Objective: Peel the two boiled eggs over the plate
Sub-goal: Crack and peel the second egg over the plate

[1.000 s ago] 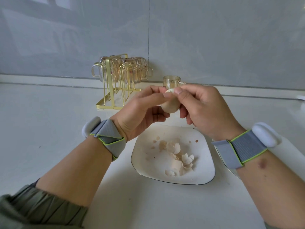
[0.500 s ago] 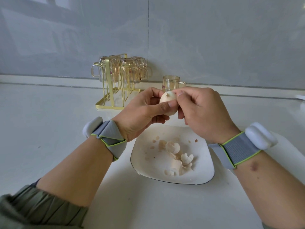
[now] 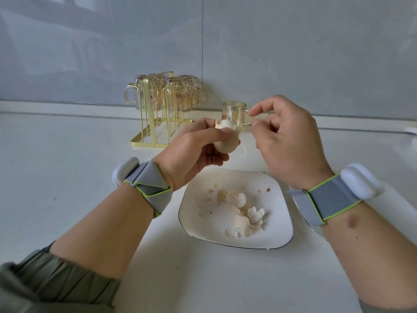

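Observation:
My left hand [image 3: 191,152] grips a boiled egg [image 3: 225,146] above the far edge of the white plate [image 3: 196,224], with the thumb laid across it. The egg's top is bare white with a ragged shell edge; tan shell covers the lower part. My right hand [image 3: 288,143] hovers just right of the egg without touching it. Its thumb and forefinger are slightly apart and I see nothing between them. A heap of shell pieces [image 3: 239,208] lies in the plate. No second egg is in view.
A small glass cup [image 3: 233,111] stands right behind the egg. A gold wire rack [image 3: 155,132] with several glass mugs sits at the back by the grey wall. The rim of another dish [image 3: 316,230] shows under my right wrist.
My right hand has come off the egg's top and moved right and up. The left hand has kept its hold, and more bare white shows at the top.

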`<action>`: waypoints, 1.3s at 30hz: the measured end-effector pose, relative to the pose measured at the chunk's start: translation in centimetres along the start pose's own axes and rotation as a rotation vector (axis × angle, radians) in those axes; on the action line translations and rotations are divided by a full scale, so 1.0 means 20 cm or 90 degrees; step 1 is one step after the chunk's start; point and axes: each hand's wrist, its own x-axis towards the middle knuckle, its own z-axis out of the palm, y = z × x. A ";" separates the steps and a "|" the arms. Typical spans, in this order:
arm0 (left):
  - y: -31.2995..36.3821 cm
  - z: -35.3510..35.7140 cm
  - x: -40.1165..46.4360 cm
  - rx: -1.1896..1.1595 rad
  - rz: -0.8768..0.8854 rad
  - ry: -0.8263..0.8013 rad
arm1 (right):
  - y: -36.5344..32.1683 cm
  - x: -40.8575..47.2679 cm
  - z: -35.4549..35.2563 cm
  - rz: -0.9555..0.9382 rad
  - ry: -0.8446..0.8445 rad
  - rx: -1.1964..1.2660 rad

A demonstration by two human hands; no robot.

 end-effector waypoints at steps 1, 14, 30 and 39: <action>0.00 0.00 0.00 -0.001 0.000 -0.001 | 0.00 0.00 0.00 0.006 -0.006 0.005; -0.01 0.01 -0.01 0.026 0.011 -0.067 | -0.04 -0.03 0.01 0.009 -0.113 0.025; -0.01 0.00 0.00 0.047 0.015 -0.038 | -0.01 -0.02 0.01 -0.014 -0.117 -0.027; -0.01 0.00 0.00 0.071 0.007 -0.016 | -0.01 -0.02 0.03 0.020 -0.135 0.030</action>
